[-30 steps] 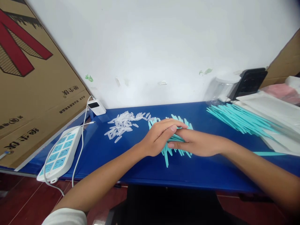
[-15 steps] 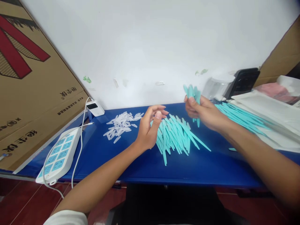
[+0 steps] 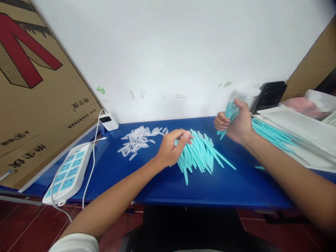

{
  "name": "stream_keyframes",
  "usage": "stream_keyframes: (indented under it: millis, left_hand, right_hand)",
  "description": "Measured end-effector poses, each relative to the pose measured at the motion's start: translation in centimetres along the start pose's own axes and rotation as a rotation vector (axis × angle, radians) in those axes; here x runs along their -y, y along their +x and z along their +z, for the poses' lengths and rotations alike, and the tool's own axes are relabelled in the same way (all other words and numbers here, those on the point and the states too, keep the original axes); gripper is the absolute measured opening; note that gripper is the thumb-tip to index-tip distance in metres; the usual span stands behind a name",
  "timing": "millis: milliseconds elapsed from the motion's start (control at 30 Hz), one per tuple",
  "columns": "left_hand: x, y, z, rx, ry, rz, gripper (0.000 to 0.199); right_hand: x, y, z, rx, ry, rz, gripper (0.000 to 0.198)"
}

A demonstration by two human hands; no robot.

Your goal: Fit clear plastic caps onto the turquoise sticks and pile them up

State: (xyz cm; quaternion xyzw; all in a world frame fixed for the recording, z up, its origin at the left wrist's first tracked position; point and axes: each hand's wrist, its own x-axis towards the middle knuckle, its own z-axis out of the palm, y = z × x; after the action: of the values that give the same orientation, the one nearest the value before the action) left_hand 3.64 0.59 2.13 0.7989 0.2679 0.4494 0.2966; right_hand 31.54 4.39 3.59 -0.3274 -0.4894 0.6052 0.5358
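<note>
My right hand [image 3: 237, 122] is closed round a bundle of teal plastic sticks [image 3: 228, 115], held tilted above the blue table [image 3: 162, 185] near its far right. My left hand [image 3: 172, 148] rests at the left edge of a loose pile of teal sticks [image 3: 202, 154] in the middle of the table, fingertips touching the nearest sticks, nothing gripped. A scatter of small clear plastic caps [image 3: 138, 138] lies to the left of that hand. A longer heap of teal sticks [image 3: 273, 134] stretches along the right side.
A white power strip [image 3: 69, 171] with its cable lies at the table's left end, a small white charger [image 3: 108, 121] behind it. Cardboard boxes [image 3: 34, 98] lean at the left. A clear jar [image 3: 244, 96], a black device [image 3: 270, 95] and white packets [image 3: 301, 126] crowd the right.
My right hand lifted a bundle of teal sticks off the middle pile and carried it right and back. My left hand rose off the pile, then came down at its left edge.
</note>
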Motion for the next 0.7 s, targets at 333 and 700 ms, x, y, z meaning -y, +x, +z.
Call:
stream_keyframes:
  millis: [333, 700]
  left_hand:
    - [-0.14, 0.08, -0.04, 0.065, 0.037, 0.067, 0.046]
    - [0.10, -0.02, -0.02, 0.082, 0.047, 0.080, 0.046]
  right_hand:
    - [-1.05, 0.12, 0.02, -0.082, -0.014, -0.012, 0.069]
    - [-1.20, 0.52, -0.79, -0.175, 0.026, 0.001, 0.059]
